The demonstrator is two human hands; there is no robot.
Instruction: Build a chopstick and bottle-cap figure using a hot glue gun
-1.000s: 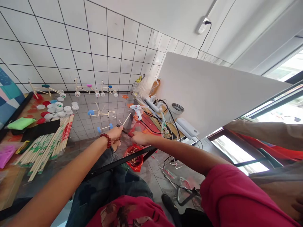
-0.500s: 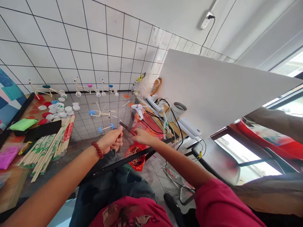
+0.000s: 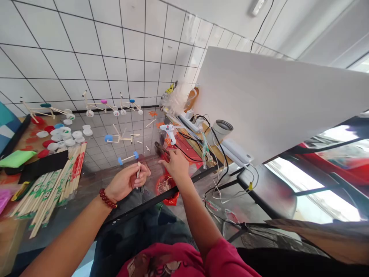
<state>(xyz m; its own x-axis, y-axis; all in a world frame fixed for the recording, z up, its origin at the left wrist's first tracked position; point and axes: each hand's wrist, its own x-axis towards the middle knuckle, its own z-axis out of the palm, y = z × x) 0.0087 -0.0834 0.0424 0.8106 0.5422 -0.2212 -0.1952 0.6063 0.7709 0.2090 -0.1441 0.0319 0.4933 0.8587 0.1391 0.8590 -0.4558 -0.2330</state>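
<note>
Between the fingers of my left hand point(image 3: 128, 179), which wears a red bead bracelet point(image 3: 107, 198), is a short piece of wooden stick point(image 3: 138, 170). My right hand point(image 3: 177, 163) is closed on the handles of pliers point(image 3: 162, 148); their dark jaws point left, low over the glass tabletop. Just beyond my left hand lies a stick with a blue cap at each end point(image 3: 128, 157). Behind it is a partly built stick frame with one blue wheel point(image 3: 108, 137). A white glue gun point(image 3: 168, 132) rests past the pliers. Several cut stick bits point(image 3: 147, 147) lie nearby.
Several small stick bicycles point(image 3: 99, 105) stand along the wall. Bottle caps point(image 3: 65, 132) and packs of chopsticks point(image 3: 52, 184) cover the left side. Cables point(image 3: 213, 132) and a grey cup point(image 3: 221, 130) are right. Below the table edge sits a red-lined bin point(image 3: 171, 200).
My right hand has drawn the pliers away from my left hand and lowered them toward the tabletop. My left hand has come slightly lower, and the piece of stick now shows in it.
</note>
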